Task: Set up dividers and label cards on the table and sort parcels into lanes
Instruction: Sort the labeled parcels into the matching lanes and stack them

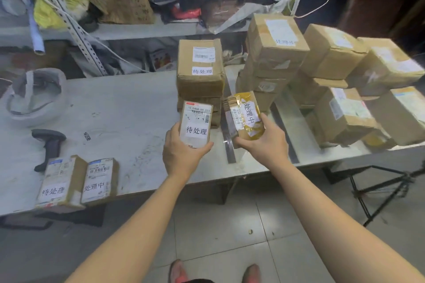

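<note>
My left hand (pixel 181 154) grips a small brown parcel (pixel 196 124) with a white label card, held above the grey table (pixel 119 108). My right hand (pixel 264 142) grips a second small parcel (pixel 245 115) wrapped in yellow tape, also labelled. Between the two hands a thin metal divider strip (pixel 230 147) lies on the table. A second strip (pixel 286 131) lies to its right. Behind the held parcels stands a tall stack of labelled boxes (pixel 200 71). Two small labelled parcels (pixel 61 181) (pixel 100 180) lie side by side at the table's front left edge.
A pile of several brown boxes (pixel 333 80) fills the table's right end. A black barcode scanner (pixel 49 147) and a white helmet (pixel 36 96) lie at the left. Cluttered shelves (pixel 142 27) stand behind the table. A tripod base (pixel 381 188) stands on the tiled floor.
</note>
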`<state>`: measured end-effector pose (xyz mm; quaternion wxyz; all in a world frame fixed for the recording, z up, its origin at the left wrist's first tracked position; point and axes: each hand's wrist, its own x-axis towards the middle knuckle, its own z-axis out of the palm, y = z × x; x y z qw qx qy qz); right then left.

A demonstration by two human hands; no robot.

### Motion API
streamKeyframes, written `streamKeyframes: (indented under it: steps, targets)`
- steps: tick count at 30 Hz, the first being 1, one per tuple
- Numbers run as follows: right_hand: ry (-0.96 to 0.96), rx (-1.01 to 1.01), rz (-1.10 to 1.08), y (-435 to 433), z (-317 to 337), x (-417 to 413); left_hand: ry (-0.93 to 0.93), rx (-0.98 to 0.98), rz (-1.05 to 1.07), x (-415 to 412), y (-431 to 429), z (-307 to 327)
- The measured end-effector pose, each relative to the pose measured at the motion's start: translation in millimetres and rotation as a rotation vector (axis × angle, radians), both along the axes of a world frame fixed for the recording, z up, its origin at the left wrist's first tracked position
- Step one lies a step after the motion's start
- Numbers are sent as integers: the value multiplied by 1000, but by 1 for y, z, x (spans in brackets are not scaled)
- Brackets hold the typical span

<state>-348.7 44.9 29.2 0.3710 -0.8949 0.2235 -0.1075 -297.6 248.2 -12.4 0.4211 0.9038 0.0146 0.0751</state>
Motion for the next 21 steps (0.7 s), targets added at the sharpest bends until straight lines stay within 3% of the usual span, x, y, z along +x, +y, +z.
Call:
streamKeyframes:
  steps: [9,21]
  targets:
    - [4,91,11,-98,-26,-10,105,41,146,-25,-50,-24]
    - [292,102,-37,-121,-99,22,218,60,186,5,-68,-74]
